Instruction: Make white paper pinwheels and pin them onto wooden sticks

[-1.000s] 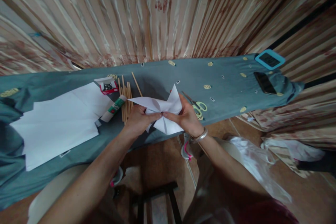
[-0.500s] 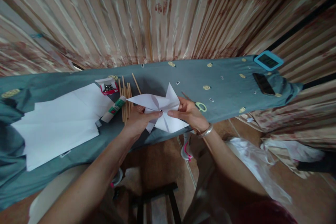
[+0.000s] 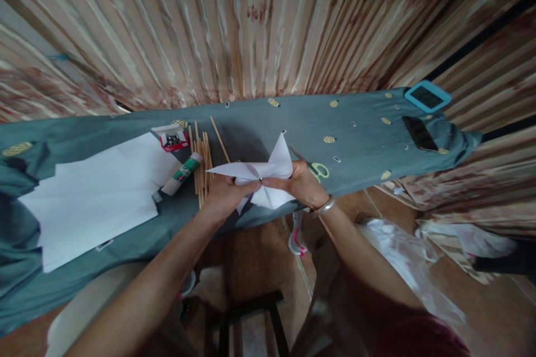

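Note:
A white paper pinwheel (image 3: 272, 196) is held between both hands over the near edge of the cloth-covered table. A small shiny pin head (image 3: 261, 179) shows at its centre. My left hand (image 3: 224, 194) grips the left side, its thumb reaching to the pin. From the right, my right hand (image 3: 305, 183) holds the paper, and its thumb tip also meets the centre. The fingers behind the paper are hidden. Just beyond the right hand lie scissors (image 3: 320, 170) with light green handles. Several wooden sticks (image 3: 201, 164) lie left of the pinwheel.
White paper sheets (image 3: 100, 195) spread over the table's left part, beside a glue stick (image 3: 182, 174) and a small open red box (image 3: 173, 139) of metal pins. A phone (image 3: 421, 134) and a blue-framed device (image 3: 427, 96) lie at the right end. A curtain (image 3: 259, 28) hangs behind.
The pinwheel has tilted, its top leaning away and its blades foreshortened. My right thumb has moved left onto the centre, and both hands have drawn slightly closer together.

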{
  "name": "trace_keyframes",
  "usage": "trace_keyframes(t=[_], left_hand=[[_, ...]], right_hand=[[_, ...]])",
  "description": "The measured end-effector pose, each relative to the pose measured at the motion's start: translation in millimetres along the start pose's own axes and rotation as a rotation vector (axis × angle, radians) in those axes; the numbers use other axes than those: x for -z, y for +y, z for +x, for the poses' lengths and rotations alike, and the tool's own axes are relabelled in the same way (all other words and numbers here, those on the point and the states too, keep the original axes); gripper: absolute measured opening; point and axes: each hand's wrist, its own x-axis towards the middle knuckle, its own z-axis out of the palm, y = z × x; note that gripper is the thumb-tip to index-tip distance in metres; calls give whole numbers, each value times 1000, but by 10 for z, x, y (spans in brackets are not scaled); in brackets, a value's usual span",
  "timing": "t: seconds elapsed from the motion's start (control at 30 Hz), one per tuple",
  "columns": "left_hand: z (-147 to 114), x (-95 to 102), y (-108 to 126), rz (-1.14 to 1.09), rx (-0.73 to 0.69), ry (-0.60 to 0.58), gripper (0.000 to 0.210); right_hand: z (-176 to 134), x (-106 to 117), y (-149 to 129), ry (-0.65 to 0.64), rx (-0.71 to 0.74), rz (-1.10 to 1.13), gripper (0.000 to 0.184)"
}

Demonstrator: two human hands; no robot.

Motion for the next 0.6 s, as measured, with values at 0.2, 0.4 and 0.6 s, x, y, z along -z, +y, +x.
trace_keyframes(t=[0.2, 0.4, 0.6], left_hand=[[-27, -3, 62, -61, 67, -13, 29], [-67, 13, 66, -67, 129, -34, 32], [-128, 34, 97, -90, 119, -99, 32]], right_hand=[[7, 13, -26, 61, -17, -26, 30], [6, 29, -4, 63, -43, 5, 34], [-27, -9, -5, 52, -89, 86, 32]])
